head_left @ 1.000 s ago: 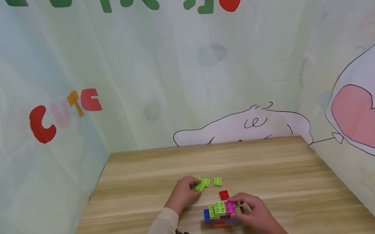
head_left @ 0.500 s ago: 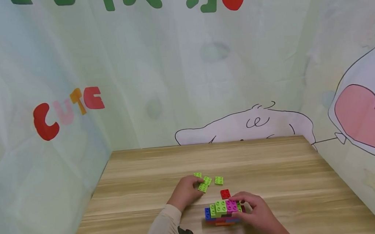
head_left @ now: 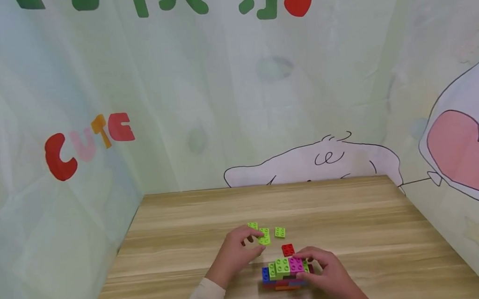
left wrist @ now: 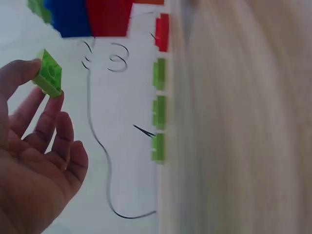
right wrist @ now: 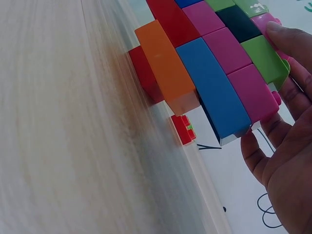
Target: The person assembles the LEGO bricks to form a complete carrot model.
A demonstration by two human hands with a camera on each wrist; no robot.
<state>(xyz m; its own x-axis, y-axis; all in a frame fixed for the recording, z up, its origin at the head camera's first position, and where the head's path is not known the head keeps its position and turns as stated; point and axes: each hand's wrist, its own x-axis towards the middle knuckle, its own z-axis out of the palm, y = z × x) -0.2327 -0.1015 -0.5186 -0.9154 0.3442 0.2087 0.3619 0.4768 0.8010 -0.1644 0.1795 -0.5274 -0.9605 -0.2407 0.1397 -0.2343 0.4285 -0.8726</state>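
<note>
My left hand [head_left: 234, 252] pinches a small light green toy building brick [left wrist: 48, 73] between thumb and fingertips, its studs showing in the left wrist view. In the head view this brick overlaps a loose green brick [head_left: 264, 231] behind it. My right hand [head_left: 329, 274] grips the upper right part of a stacked brick build [head_left: 282, 269], thumb on the near side and fingers on the far side. Green and magenta bricks top this build; blue, orange and red ones [right wrist: 146, 73] form its lower layers.
Beyond the build lies a loose red brick [head_left: 287, 249]. More loose green bricks lie farther back, one [head_left: 280, 232] to the right and another [head_left: 252, 225] by my left fingers. The wooden table [head_left: 177, 210] ends at a printed cloth backdrop [head_left: 176, 103].
My left hand has taken the green brick between its fingertips and turned it, shifting it slightly right. My right hand keeps its hold on the build. The head view has shifted slightly.
</note>
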